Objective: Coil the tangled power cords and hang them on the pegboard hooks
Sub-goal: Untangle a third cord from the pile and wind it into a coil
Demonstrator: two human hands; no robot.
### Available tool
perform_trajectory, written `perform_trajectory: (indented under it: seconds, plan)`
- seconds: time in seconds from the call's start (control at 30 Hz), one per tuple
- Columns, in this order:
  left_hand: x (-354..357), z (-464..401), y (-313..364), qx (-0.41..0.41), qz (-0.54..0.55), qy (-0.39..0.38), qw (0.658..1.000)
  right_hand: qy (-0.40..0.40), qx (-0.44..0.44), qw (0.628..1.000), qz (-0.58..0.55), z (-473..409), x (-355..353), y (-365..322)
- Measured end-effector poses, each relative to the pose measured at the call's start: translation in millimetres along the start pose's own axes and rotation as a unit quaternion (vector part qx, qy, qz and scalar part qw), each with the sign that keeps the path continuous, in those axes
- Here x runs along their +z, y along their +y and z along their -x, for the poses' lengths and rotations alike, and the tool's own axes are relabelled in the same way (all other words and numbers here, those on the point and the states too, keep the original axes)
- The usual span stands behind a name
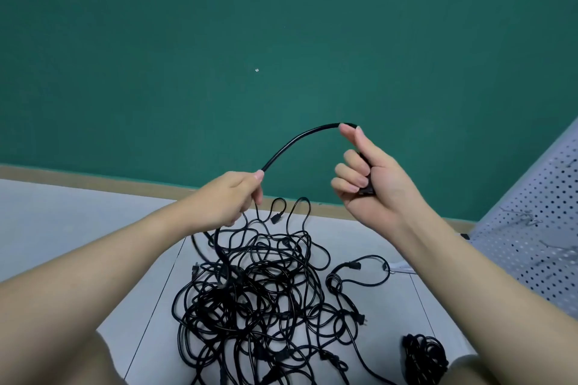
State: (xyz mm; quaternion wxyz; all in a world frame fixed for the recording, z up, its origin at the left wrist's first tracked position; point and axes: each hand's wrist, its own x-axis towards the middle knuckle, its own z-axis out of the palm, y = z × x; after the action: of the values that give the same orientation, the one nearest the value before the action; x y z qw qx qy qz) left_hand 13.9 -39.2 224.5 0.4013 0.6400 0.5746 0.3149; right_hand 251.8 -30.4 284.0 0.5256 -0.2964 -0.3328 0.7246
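Forearms (pixel 93 266) cropped; plug (pixel 366 178) half-hidden by fingers (pixel 350 176).

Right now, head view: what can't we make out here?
- Plug end of the held cord: mostly hidden inside the right hand.
- Where that cord runs below the left hand: lost in the tangled pile.
- How many cords are in the pile: overlaps hide it; bottom edge cuts it.
- Pegboard: cut by the right edge; hooks blurred.

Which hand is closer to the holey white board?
Right. The right hand holds a cord's plug end up beside the pegboard; the left hand is farther away, across the cord pile.
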Motion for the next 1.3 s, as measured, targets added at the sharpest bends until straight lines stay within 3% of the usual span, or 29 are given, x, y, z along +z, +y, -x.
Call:
perform_trajectory:
  seconds: [0.17, 0.33, 0.5, 0.57, 0.67, 0.8, 1.03, 1.17, 1.3]
  plan:
    - [7, 3, 9, 0.059, -0.046, 0.049, 0.996, 0.026, 0.021, 0.984, 0.172, -10, -21, 10]
    - [26, 20, 27, 0.096, -0.081, -0.004, 0.992, -0.044, 0.054, 0.96, 0.27, -8, -21, 34]
    - [40, 28, 36, 0.101, -0.027, -0.055, 0.993, -0.151, 0.03, 0.941, 0.301, -4, -10, 40]
    - [38, 27, 36, 0.091, -0.014, -0.066, 0.994, -0.164, 0.012, 0.934, 0.318, -3, -7, 38]
    - [34, 24, 34, 0.053, -0.008, -0.095, 0.994, -0.118, -0.02, 0.934, 0.337, -4, -5, 38]
    - [34, 22, 26, 0.015, -0.051, -0.109, 0.993, -0.026, -0.039, 0.956, 0.29, -8, -5, 33]
    - [27, 17, 24, -0.032, 0.009, -0.121, 0.992, 0.1, 0.002, 0.994, 0.053, -19, -23, 14]
    - [30, 20, 31, -0.02, 0.057, -0.103, 0.993, 0.095, 0.011, 0.995, -0.039, -14, -19, 13]
    - [42, 25, 40, -0.014, 0.116, -0.125, 0.985, 0.051, 0.026, 0.998, -0.021, -10, -12, 17]
